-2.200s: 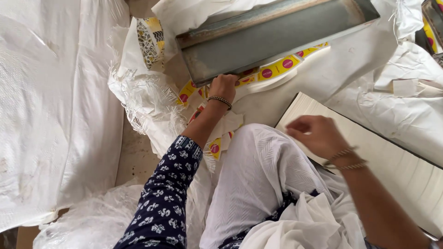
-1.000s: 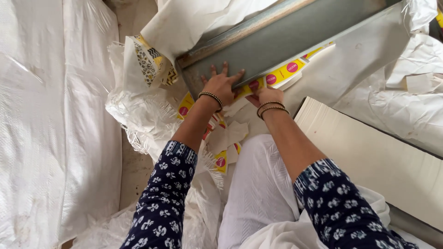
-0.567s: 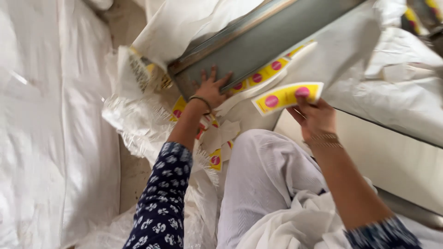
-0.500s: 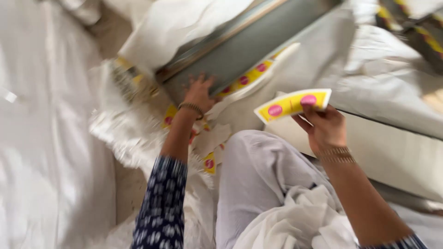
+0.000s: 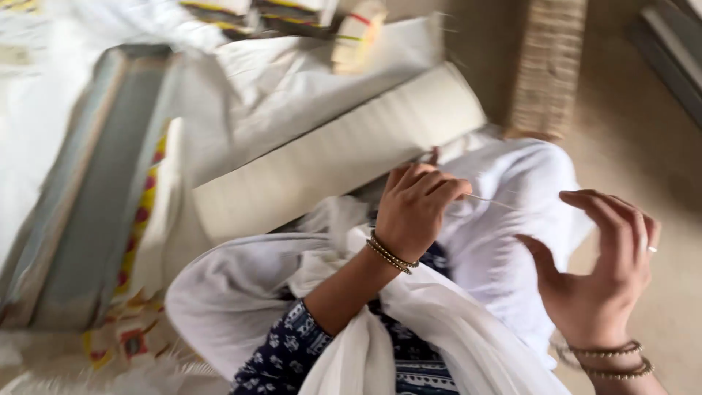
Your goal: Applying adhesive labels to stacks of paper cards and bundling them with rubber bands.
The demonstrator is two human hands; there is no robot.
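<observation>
Left hand (image 5: 417, 208) curled, fingertips pinching a thin sheet (image 5: 488, 201) edge-on; long axis runs toward the right hand (image 5: 603, 274), which is spread open, apart. Both over white-clad knee (image 5: 512, 219); cream board (image 5: 329, 157) behind.

You are looking down at a bare tan floor (image 5: 643, 146), softly and evenly lit, blurred by motion. White sheeting (image 5: 307, 80) covers its upper left part. A woven, straw-coloured mat or basket (image 5: 545, 66) stands near the top edge, and a grey metal frame (image 5: 80, 190) lies along the left.
</observation>
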